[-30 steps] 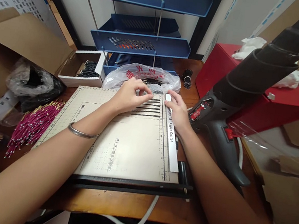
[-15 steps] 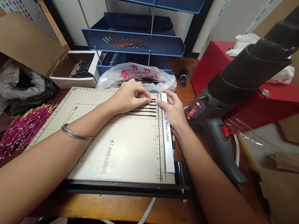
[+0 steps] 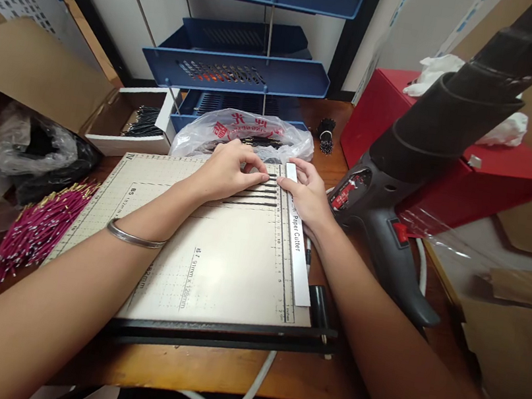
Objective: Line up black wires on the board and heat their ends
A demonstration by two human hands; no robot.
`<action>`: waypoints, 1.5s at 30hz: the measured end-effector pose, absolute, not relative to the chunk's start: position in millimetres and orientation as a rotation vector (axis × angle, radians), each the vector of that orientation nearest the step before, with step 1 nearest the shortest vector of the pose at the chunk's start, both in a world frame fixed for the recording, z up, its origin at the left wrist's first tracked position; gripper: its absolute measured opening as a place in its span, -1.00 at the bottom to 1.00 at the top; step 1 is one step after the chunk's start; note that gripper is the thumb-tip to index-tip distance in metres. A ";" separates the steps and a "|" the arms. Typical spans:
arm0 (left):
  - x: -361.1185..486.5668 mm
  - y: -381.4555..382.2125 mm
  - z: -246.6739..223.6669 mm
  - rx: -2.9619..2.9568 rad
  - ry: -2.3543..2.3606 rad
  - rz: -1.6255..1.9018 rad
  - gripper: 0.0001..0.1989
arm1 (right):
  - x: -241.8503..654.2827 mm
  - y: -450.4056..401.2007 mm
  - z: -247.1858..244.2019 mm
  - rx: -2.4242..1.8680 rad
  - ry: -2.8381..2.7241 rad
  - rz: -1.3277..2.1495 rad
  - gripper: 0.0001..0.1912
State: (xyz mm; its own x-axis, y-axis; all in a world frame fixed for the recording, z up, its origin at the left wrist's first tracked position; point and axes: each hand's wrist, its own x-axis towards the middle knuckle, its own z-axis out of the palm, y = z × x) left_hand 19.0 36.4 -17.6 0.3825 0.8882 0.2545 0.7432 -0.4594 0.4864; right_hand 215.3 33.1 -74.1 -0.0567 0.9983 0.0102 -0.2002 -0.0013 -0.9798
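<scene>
A cream paper cutter (image 3: pixel 228 254) with printed grid lines lies in front of me. Several thin black cords (image 3: pixel 253 202) rest side by side across its far right part, their ends near the ruler. My left hand (image 3: pixel 230 171) is closed, its thumb and fingers pinching a black cord at the far end of the row; the fingers partly cover the cords. My right hand (image 3: pixel 310 196) is closed round the cutter's right edge across the white strip (image 3: pixel 299 248), its thumb tip by the cord ends. Some of its fingertips are hidden.
Behind the cutter sit a plastic bag (image 3: pixel 195 135) and blue tiered trays (image 3: pixel 235 68). A heat gun (image 3: pixel 384 210) and red box (image 3: pixel 369 108) stand right. Pink cords with gold ends (image 3: pixel 42 226) and a white box (image 3: pixel 119 141) of black cords are left.
Both hands keep nearly the same position and hold. The whole view has shifted very slightly; nothing else has visibly moved.
</scene>
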 end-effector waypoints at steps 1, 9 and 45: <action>19.0 36.4 -17.7 2.355 1.433 0.707 -0.82 | 215.3 33.3 -74.3 -1.029 -1.106 1.334 -0.38; 18.7 36.3 -18.0 2.350 1.421 0.712 -0.83 | 215.1 33.4 -73.1 -1.038 -1.104 1.329 -0.41; 18.3 36.6 -17.8 2.359 1.431 0.688 -0.80 | 215.0 31.7 -69.4 -1.047 -1.115 1.326 -0.40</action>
